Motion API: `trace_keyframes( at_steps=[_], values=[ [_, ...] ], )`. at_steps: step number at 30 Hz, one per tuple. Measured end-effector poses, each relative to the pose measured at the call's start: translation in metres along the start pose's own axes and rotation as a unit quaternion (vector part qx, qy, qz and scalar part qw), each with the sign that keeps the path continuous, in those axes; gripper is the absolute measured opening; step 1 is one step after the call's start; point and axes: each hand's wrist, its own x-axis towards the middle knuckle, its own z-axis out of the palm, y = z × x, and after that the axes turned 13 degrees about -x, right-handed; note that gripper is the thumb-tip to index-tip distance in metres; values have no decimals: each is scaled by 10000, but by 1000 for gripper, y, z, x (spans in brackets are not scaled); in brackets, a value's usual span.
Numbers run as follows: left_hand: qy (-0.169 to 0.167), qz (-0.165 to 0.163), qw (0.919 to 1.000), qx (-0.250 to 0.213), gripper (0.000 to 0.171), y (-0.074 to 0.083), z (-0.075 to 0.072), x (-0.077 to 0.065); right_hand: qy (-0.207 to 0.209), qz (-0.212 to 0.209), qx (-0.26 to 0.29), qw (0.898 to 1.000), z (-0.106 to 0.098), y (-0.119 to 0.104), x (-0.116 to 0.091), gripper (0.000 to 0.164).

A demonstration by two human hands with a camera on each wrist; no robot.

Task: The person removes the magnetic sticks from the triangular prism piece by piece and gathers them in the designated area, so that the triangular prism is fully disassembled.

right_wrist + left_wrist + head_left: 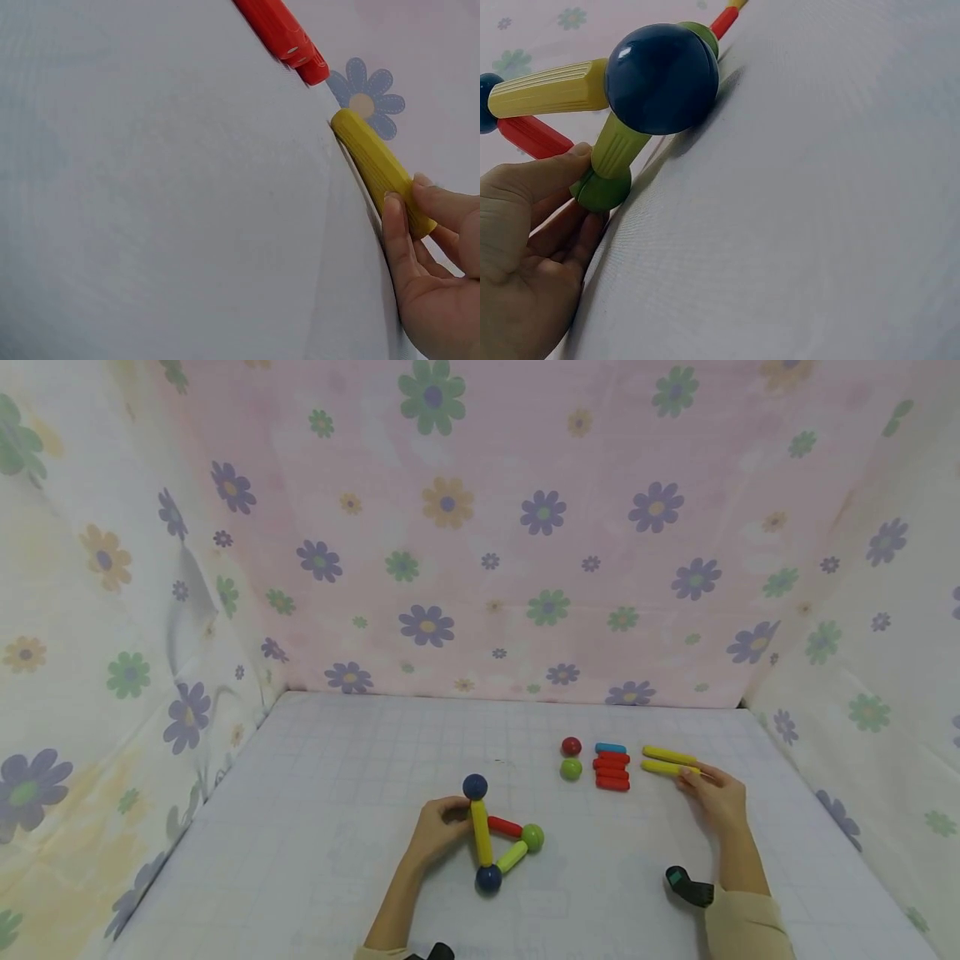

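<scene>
On the left, my left hand [442, 828] pinches a green ball [604, 190] at a back corner of a magnetic stick-and-ball frame; its thumb lies where a stick meets the ball. The frame has a dark blue ball [475, 787] on top, another blue ball [489, 878] at the front, and a green ball [532, 837] on the right. A long yellow stick [482, 833], a red stick [505, 826] and a yellow-green stick [513, 857] join them. At the far right, my right hand [718, 797] pinches the near end of a yellow stick [375, 165] lying on the table.
Another yellow stick [669, 755] lies just behind the pinched one. To its left are several red sticks [612, 771] and a blue stick [611, 748] in a stack, then a loose red ball [572, 746] and green ball [571, 768]. Flowered cloth [487, 527] walls the white table [360, 752].
</scene>
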Motion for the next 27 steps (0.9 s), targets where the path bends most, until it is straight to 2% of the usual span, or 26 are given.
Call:
trace_keyframes(
  at_steps=[6, 13, 18, 24, 27],
  values=[
    [-7, 53, 10000, 9, 25, -1, 0, 0, 77, -28, -162, 9998, 1, -1, -1, 44],
    [5, 143, 9999, 28, 24, -1, 0, -1, 261, -143, -515, 9982, 5, 2, 5, 58],
    [4, 211, 9998, 9, 25, -2, 0, -1, 288, -294, -398, 9984, 6, 1, 5, 60],
    [11, 212, 9997, 97, 25, -2, 0, -1, 361, -165, -169, 9991, 6, 1, 3, 59],
    [30, 214, 9997, 128, 25, -3, 0, -1, 405, -161, -342, 9985, 7, 2, 2, 58]
  ],
)
